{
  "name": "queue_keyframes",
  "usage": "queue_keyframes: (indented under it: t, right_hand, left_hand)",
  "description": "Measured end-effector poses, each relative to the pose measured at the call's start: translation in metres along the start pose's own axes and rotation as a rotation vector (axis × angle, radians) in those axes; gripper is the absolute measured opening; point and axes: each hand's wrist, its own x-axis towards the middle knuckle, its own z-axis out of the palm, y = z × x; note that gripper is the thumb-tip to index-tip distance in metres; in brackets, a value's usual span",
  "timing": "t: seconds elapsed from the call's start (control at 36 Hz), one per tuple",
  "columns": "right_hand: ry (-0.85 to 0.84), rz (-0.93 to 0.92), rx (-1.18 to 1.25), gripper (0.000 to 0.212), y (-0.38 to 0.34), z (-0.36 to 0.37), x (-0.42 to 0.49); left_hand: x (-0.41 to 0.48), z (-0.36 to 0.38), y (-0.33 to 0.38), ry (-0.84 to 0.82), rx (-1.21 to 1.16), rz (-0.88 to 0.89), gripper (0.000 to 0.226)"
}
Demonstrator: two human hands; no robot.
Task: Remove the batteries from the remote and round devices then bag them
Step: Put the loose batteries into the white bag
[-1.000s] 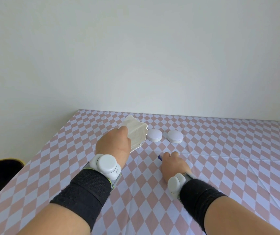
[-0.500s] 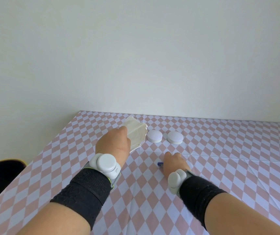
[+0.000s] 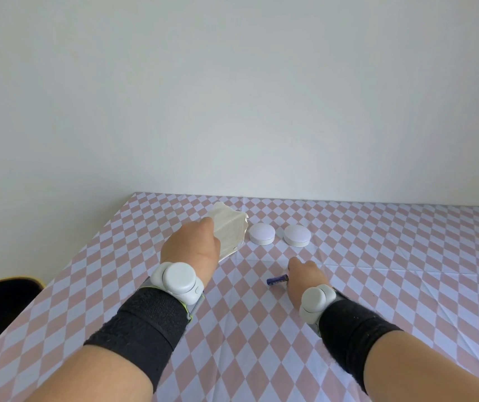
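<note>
One battery (image 3: 277, 280), pinched endwise in the fingers (image 3: 292, 264) of the right hand (image 3: 305, 275), could slip and roll away; the left hand (image 3: 190, 250) grips the bag (image 3: 231, 232).

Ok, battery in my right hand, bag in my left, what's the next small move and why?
Probably carry the battery leftward to the bag and drop it in: your right hand grips one end of it, while your left hand holds the bag a short way off, with nothing lying between them.
</note>
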Motion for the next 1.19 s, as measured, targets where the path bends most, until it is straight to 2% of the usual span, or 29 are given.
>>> queue_keyframes:
  t: [0.17, 0.28, 0.42, 0.56, 0.64, 0.72, 0.81, 0.92, 1.0, 1.14, 1.19]
  right_hand:
    - [0.025, 0.045, 0.083, 0.016, 0.020, -0.005, 0.007]
    - [0.090, 0.030, 0.247, 0.024, 0.027, -0.009, 0.009]
    - [0.169, -0.132, 0.532, 0.021, 0.009, -0.033, -0.003]
    - [0.124, -0.277, 0.885, 0.016, -0.028, -0.085, -0.031]
    - [0.083, -0.351, 1.005, 0.014, -0.049, -0.115, -0.045]
    - [0.128, -0.400, 0.952, 0.015, -0.062, -0.140, -0.054]
    - [0.176, -0.423, 0.760, 0.014, -0.066, -0.163, -0.062]
    - [0.190, -0.345, 0.487, 0.010, -0.060, -0.183, -0.067]
    - [0.146, -0.278, 0.252, 0.026, -0.055, -0.190, -0.072]
    - [0.062, -0.227, 0.136, 0.030, -0.040, -0.191, -0.078]
    - [0.030, -0.205, 0.179, 0.031, -0.034, -0.190, -0.080]
  left_hand:
    - [0.001, 0.000, 0.003, 0.002, 0.011, -0.019, 0.020]
    - [0.003, -0.001, 0.005, -0.022, 0.034, -0.038, 0.021]
    - [0.006, -0.015, 0.015, -0.027, 0.047, -0.036, 0.014]
    - [0.012, -0.036, 0.027, -0.048, 0.009, -0.043, 0.022]
    - [0.016, -0.050, 0.036, -0.056, -0.022, -0.056, 0.023]
    - [0.016, -0.065, 0.047, -0.064, -0.076, -0.056, 0.027]
    - [0.015, -0.080, 0.061, -0.071, -0.120, -0.040, 0.033]
    - [0.009, -0.092, 0.081, -0.108, -0.178, -0.007, 0.029]
    - [0.000, -0.098, 0.092, -0.180, -0.297, -0.030, 0.023]
    - [-0.022, -0.102, 0.110, -0.357, -0.461, -0.083, 0.024]
    - [-0.031, -0.098, 0.116, -0.435, -0.536, -0.117, 0.026]
